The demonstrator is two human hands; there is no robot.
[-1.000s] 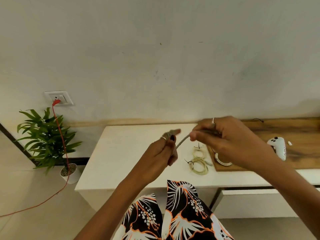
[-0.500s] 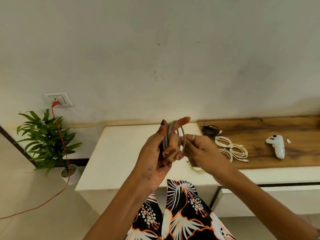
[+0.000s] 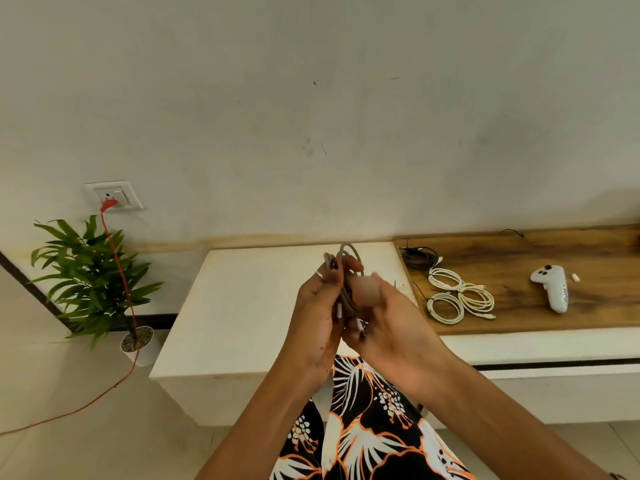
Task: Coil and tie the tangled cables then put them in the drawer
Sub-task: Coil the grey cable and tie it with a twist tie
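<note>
Grey cable (image 3: 347, 268): coiled, raised above the white table (image 3: 249, 306), clasped between both hands. Left hand (image 3: 320, 313): fingers curled round the coil. Right hand (image 3: 388, 320): grips the coil's right side, fingertips blurred. White cable coils (image 3: 460, 296), black cable (image 3: 420, 258), white controller (image 3: 552, 287): right, on wooden board (image 3: 554, 258).

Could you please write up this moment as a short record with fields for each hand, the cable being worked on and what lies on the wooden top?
Left hand: grips the grey coiled cable
Right hand: grips the same coil; fingers blurred
Coil: held upright above the white table
Wooden counter: three white coiled cables, black cable bundle, white handheld controller
</note>
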